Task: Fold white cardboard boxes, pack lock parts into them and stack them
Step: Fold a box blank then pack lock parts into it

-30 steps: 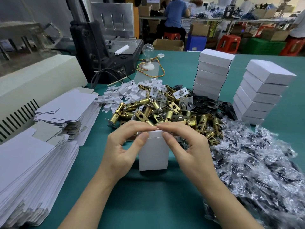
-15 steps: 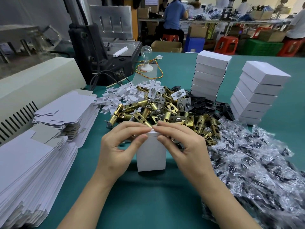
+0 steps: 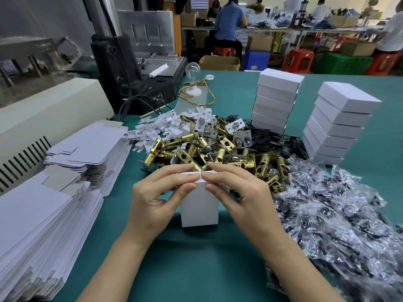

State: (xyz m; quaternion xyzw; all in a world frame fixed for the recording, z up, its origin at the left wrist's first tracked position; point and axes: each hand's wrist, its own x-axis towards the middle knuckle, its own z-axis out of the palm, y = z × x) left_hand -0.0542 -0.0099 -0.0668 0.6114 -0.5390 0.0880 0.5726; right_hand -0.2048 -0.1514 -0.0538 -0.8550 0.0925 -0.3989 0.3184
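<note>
**Closing the top flap of a standing box**

Little has shifted in the last second. Both hands sit where they were, at the top of the white box (image 3: 199, 210), the flap under the fingertips looks a touch flatter, and the box has not moved on the green table (image 3: 196, 269).

It stands on end between the two hands. The left hand (image 3: 157, 199) and the right hand (image 3: 242, 192) each pinch its upper edge in a narrow grip. The forefingers are curled over the top and meet tip to tip in the middle, with the thumbs pressed against the front face just below.

Right behind the box lies the heap of brass latches (image 3: 218, 151), with small white plastic pieces (image 3: 165, 125) further back on the left. Two stacks of closed boxes stand beyond the heap: one behind the box and to the right (image 3: 275, 101), the other further right (image 3: 340, 123). Flat unfolded blanks (image 3: 43, 219) are piled to the left of the box, and clear bags of parts (image 3: 338, 214) spread to its right.

The step in hand appears to be shutting the top end. Whether parts are already inside cannot be seen.

The next move probably calls for pushing the tuck tab fully into the slot, keeping the thumbs braced so the walls do not buckle. If the box is packed, it would then be carried to one of the stacks.
</note>
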